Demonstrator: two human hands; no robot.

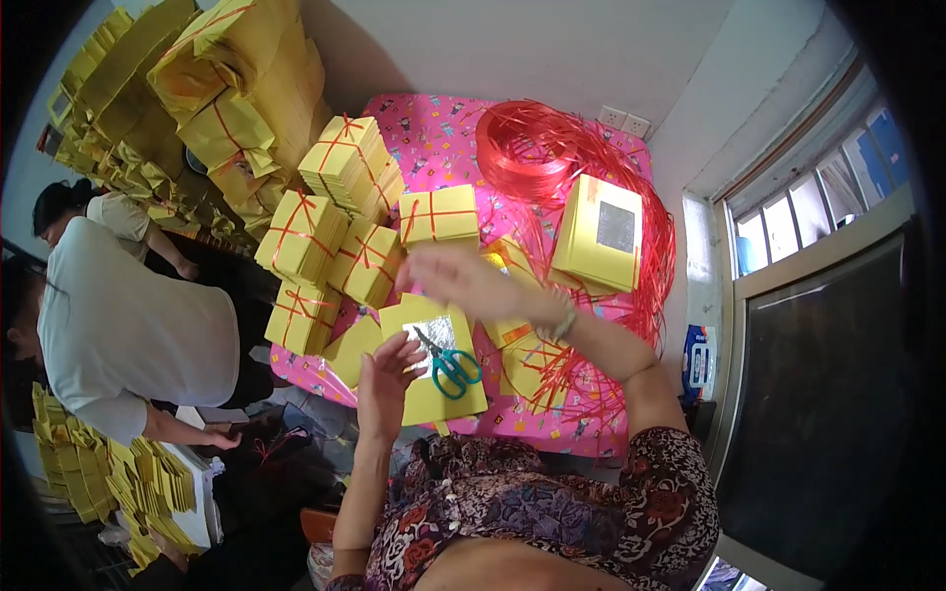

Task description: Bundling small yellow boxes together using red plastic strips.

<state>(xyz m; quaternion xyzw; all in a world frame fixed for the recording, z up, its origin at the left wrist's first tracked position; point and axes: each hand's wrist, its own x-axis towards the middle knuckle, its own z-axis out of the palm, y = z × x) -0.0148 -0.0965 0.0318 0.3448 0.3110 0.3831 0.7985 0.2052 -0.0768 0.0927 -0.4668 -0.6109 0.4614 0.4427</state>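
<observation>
My right hand [473, 281], a little smeared by motion, reaches across the table with its fingers stretched out and nothing visible in them. It hovers just in front of a yellow paper bundle [439, 215] tied with red ribbon. My left hand [386, 384] is raised at the near side, thumb and fingers apart, holding nothing that I can see. Close beside it, scissors [453, 374] with teal handles lie on yellow paper sheets [463, 402] that bear a silver square. Several more tied bundles [367, 261] stand at the left of the table.
Pink patterned cloth [434, 128] covers the table. A red ribbon coil [512, 163] trails loose strands down the right side, by a yellow stack [581, 236] with a silver square. Tall yellow piles [251, 89] rise at left, where people [138, 315] work. A window [818, 217] is right.
</observation>
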